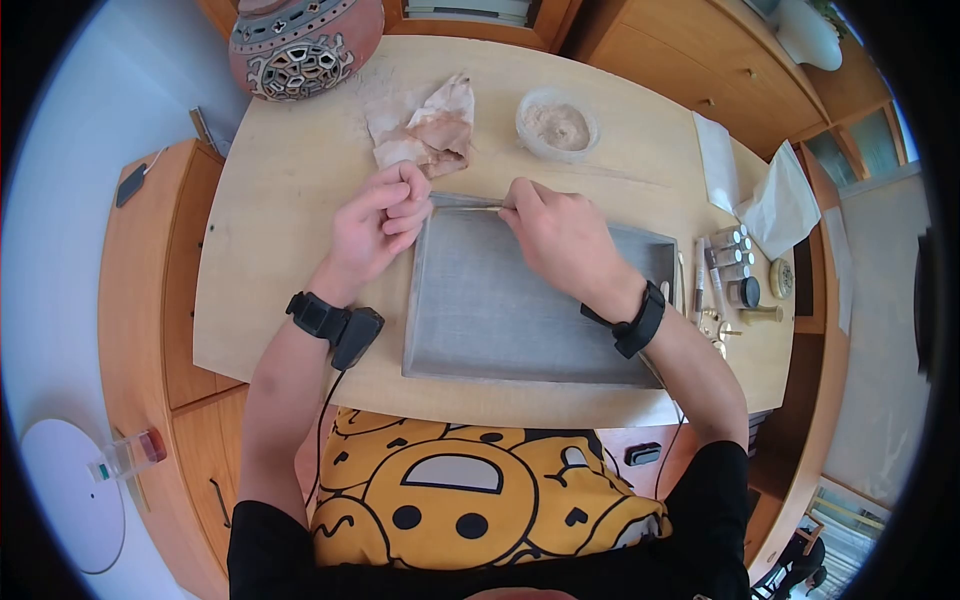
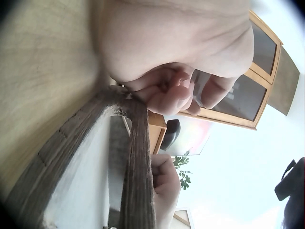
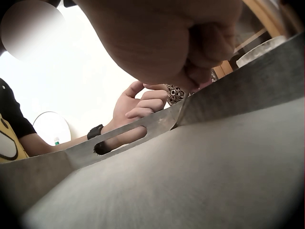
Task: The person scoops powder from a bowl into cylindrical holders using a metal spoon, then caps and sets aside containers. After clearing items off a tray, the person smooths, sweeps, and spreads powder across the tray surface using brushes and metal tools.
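Observation:
A grey wooden tray (image 1: 540,300) with raised sides lies on the table, an oval handle slot cut in one side. My right hand (image 1: 560,235) pinches a thin, narrow tool (image 3: 180,113) over the tray's far side. Its slim tip reaches down to the seam where wall and floor meet, near the far left corner. Just outside that corner is my left hand (image 1: 375,220), fingers loosely curled with nothing visible in them. In the left wrist view its fingers (image 2: 167,98) are right at the tray's corner (image 2: 119,98).
Behind the tray are a crumpled stained cloth (image 1: 430,130) and a bowl of pale paste (image 1: 557,125). A patterned pot (image 1: 305,50) stands at the back left. Several small jars (image 1: 735,250), pens (image 1: 699,270) and a white plastic bag (image 1: 785,205) lie at the right.

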A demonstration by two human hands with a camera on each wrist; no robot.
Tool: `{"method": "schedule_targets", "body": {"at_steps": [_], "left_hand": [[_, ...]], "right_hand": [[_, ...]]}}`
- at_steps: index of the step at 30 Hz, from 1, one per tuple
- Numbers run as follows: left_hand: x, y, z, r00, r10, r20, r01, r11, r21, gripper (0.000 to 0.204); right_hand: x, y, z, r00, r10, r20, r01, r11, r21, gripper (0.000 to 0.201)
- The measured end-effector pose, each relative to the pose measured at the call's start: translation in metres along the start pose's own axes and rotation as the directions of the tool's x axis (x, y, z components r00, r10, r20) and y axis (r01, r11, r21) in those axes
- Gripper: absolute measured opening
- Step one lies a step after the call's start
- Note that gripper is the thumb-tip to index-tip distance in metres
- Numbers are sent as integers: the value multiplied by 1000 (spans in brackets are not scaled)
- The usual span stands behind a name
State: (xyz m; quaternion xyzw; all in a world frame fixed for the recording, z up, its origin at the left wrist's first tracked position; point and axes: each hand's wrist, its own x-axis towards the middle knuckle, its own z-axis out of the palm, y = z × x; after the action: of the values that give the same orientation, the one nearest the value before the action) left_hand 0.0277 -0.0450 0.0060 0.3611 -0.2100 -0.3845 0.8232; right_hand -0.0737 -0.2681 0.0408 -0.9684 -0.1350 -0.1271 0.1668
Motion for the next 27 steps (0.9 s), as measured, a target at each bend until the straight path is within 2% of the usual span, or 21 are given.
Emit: {"method": "schedule_targets", "body": {"at_steps": [6,9,12,17,21,27], "left_hand": [[1,0,-3,1000,12,26,-11,1000,-12,19],[-1,-1,-1,1000,10,14,-10,1000,-11,18],[-1,0,-2,1000,12,14,-11,1000,-15,18],[-1,-1,-2,1000,15,17,-15,1000,-22,17],[-1,-1,-3,1000,20,11,-19,1000,-25,16],[-1,1,-1,1000,-1,-15,1,1000,10,19]], "right_hand": [[-5,-1,-4,1000,-4,-25,4,1000,-6,17],[-9,-3,-16,999,20,47,-18,998,-57,15],[-9,-3,-32,999,-51,-3,50,993,-105,15],[-13,-6,-53,978,94,186,-63,984,-167,17],[-20,-3,-55,978,56,200,-29,991,-134,18],[-33,5,-51,983,47,180,-7,976,-219,20]]}}
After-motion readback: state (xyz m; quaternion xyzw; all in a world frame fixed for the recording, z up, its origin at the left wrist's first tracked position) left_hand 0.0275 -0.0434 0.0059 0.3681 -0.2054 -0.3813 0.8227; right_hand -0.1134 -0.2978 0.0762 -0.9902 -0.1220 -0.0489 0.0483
